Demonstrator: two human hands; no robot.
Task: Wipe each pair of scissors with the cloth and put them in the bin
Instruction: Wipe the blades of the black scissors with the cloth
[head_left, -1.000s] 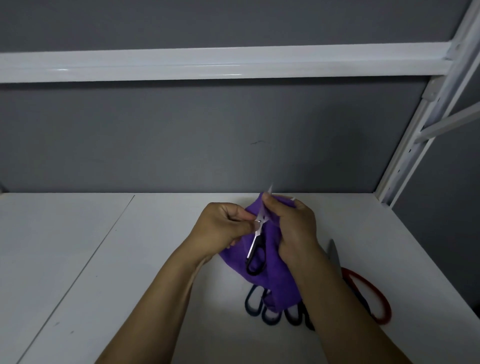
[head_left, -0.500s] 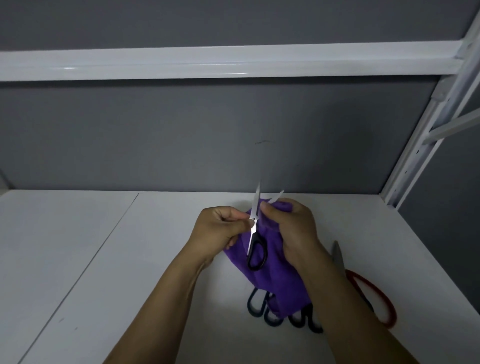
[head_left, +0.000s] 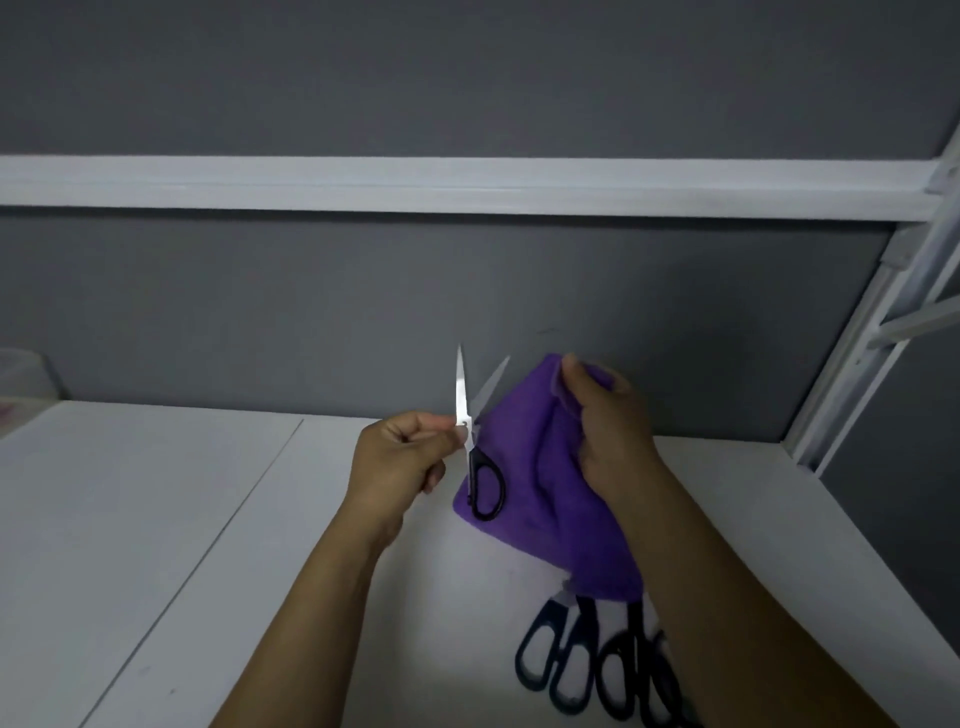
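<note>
Scissors (head_left: 587, 660) yet to be wiped are seen nearest the camera, lying on the white worktop (head_left: 208, 519). Their dark, glossy plastic loops are fanned side by side and partly hidden under the right forearm.

Above them a small pair (head_left: 485, 483) is held upright by the left hand (head_left: 400, 462), pinched at the pivot between thumb and forefinger with the other fingers (head_left: 415, 441) curled in. Its one visible black handle loop hangs down, and its thin, bright steel blades are parted in a narrow V and pointed upward.

Just beside it, a purple cloth (head_left: 540, 488) — soft and napped, draped in a loose triangle — is gripped at its bunched top by the right hand (head_left: 608, 426), whose fingers are curled round the fabric. The handle is seen against the cloth; the blades stand clear of it.

The wipe is judged best done one blade at a time: the cloth folded over the flat and drawn from pivot to tip, skin kept off the edge and the point. The blades would be better closed before the pair is carried away.

Farther back, at the far left edge, a translucent container taken to be the bin (head_left: 21, 379) is glimpsed — well apart from the hands. Behind everything stand a matt grey wall (head_left: 467, 291), a white rail (head_left: 467, 184) and a slotted white frame (head_left: 883, 338).
</note>
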